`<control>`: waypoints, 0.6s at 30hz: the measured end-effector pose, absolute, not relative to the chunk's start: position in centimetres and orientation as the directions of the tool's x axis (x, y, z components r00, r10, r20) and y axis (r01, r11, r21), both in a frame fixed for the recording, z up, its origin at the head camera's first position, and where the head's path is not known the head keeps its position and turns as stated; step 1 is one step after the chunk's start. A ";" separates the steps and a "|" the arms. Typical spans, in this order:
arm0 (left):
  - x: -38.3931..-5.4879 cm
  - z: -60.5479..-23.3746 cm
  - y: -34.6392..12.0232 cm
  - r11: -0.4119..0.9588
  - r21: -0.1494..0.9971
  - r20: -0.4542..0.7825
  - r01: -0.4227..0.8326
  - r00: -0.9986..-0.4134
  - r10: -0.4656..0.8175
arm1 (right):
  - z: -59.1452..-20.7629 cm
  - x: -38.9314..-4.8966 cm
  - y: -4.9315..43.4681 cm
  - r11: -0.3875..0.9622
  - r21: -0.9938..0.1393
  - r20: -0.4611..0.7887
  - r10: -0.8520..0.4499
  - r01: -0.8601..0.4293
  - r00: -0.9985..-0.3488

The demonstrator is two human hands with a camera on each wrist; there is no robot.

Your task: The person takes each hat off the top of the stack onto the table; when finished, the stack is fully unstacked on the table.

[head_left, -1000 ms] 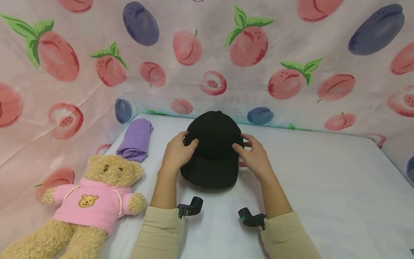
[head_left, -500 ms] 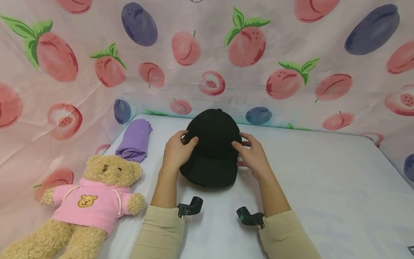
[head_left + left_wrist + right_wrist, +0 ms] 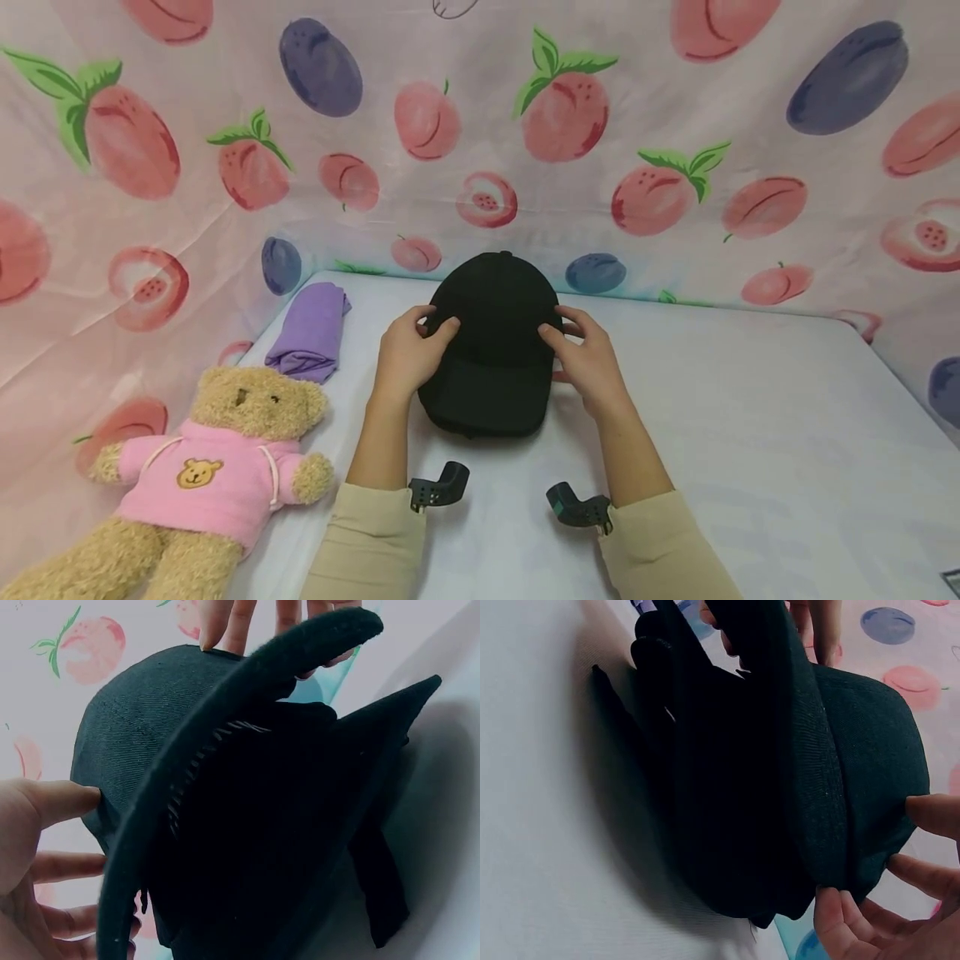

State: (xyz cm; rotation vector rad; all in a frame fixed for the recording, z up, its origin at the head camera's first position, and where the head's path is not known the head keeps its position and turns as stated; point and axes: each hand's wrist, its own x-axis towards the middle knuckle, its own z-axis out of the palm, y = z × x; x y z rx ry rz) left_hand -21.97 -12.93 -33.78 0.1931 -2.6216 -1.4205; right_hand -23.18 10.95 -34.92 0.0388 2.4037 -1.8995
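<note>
A black baseball cap (image 3: 491, 333) is held between my two hands, its brim towards me and its crown away. My left hand (image 3: 411, 350) grips the cap's left side, thumb on the front of the crown. The opposite side is pinched by my right hand (image 3: 588, 358), fingers behind the edge. In the left wrist view the cap's crown (image 3: 142, 712) and curved brim show, with a dark hollow underneath and a strap-like piece hanging low. The right wrist view shows the cap (image 3: 877, 742) over the white sheet; its dark underside is hard to make out.
A teddy bear (image 3: 217, 458) in a pink hoodie lies at the left on the white sheet (image 3: 750, 442). Behind it lies a folded purple cloth (image 3: 309, 332). Fruit-printed fabric (image 3: 480, 125) walls in the back and sides. Small black cameras (image 3: 442, 485) sit on both wrists.
The whole head view has shifted slightly, with the backdrop a little lower and to the left. Both hands keep their hold on the cap, which stays in nearly the same place.
</note>
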 end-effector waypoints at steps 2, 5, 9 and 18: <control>-21.9 -33.7 -12.9 0.538 0.842 0.076 -0.038 -0.979 -0.188 | -34.8 -23.1 11.0 0.231 -0.971 -0.072 -0.025 0.065 -0.997; -21.8 -33.5 -12.8 0.534 0.845 0.082 -0.036 -0.977 -0.195 | -34.6 -23.1 11.0 0.231 -0.971 -0.069 -0.022 0.062 -0.997; -21.8 -33.3 -12.6 0.528 0.849 0.092 -0.027 -0.976 -0.197 | -34.3 -23.0 11.2 0.236 -0.970 -0.061 -0.015 0.056 -0.998; -21.6 -33.1 -12.2 0.520 0.854 0.120 -0.001 -0.973 -0.199 | -34.1 -22.9 11.6 0.241 -0.970 -0.042 0.003 0.041 -0.999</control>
